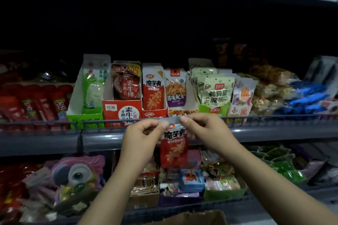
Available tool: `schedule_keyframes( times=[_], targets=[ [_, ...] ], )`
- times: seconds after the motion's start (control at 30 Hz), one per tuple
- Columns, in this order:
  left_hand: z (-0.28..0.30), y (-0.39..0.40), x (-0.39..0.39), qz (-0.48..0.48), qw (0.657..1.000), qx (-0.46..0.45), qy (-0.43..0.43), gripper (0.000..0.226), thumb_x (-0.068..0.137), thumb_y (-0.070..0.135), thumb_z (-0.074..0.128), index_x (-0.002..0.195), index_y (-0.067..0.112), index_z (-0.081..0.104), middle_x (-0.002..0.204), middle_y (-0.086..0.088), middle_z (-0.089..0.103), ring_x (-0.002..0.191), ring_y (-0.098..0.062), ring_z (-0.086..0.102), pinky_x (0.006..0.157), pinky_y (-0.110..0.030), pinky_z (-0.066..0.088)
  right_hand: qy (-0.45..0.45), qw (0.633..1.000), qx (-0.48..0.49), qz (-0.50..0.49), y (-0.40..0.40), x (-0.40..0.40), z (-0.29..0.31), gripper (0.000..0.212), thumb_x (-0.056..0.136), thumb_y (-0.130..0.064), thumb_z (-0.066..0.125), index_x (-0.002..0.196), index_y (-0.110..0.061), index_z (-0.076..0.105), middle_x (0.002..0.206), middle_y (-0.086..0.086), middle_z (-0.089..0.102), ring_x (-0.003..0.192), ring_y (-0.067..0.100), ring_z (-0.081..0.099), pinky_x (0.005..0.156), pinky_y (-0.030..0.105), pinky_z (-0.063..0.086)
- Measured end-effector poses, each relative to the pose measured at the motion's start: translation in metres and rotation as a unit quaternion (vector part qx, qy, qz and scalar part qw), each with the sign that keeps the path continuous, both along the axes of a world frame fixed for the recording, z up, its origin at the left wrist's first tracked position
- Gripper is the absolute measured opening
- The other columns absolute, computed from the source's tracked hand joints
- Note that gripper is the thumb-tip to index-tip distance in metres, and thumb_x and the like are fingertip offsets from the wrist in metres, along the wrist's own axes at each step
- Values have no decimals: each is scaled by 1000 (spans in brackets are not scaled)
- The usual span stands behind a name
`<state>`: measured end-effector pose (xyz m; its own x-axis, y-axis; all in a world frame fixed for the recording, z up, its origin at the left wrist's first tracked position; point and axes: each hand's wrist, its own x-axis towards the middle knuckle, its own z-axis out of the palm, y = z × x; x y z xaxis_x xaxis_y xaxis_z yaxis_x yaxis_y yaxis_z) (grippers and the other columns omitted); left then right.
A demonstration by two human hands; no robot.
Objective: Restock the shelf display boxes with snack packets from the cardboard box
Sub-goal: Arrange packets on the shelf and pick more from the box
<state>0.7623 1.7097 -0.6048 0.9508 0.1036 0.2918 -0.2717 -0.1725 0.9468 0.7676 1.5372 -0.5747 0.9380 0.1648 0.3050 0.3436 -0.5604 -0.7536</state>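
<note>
Pinching the top seam of the red snack packet [174, 149] at both corners, the left hand [141, 138] and right hand [203, 129] hang it upright just near of its matching red display box [154, 113], ready for insertion.

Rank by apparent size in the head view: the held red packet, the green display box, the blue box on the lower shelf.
1. Green display box, largest.
2. Held red packet, though it is nearer the camera, so its true size is uncertain.
3. Blue box, smallest.
</note>
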Motion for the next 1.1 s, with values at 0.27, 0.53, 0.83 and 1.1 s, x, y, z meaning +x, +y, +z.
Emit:
schedule_keyframes(
  times=[0.27, 0.53, 0.83, 1.1],
  targets=[
    [9, 17, 27, 64, 996, -45, -41, 3, 85, 23, 66, 85, 25, 68, 82, 3, 70, 77, -13, 67, 70, -29, 56, 4, 999, -33, 23, 27, 42, 26, 16, 87, -30, 64, 74, -20, 66, 80, -5, 57, 67, 6, 52, 62, 23, 39],
    [-4, 33, 39, 122, 924, 326, -160, 38, 94, 36, 48, 130, 27, 53, 143, 9, 38, 135, -6, 20, 113, -29, -1, -92, 991, 33, -94, 45, 89, 66, 18, 91, -30, 58, 80, -16, 60, 79, 1, 65, 73, 16, 61, 63, 32, 48],
    [-16, 26, 46, 83, 902, 406, -124, 39, 96, 38, 43, 135, 34, 47, 157, 8, -5, 141, -3, -17, 114, -39, -19, -116, 983, 11, -144, 69, 152, 77, 13, 91, -34, 57, 87, -22, 57, 73, 0, 61, 73, 23, 62, 66, 35, 51],
    [-15, 27, 43, 79, 902, 409, -112, 40, 97, 37, 39, 137, 38, 41, 157, 11, -10, 140, -2, -21, 114, -40, -19, -62, 981, -114, -147, 69, 161, 45, 27, 89, -22, 62, 115, -16, 56, 100, 5, 62, 70, 14, 51, 54, 25, 38]
  ],
)
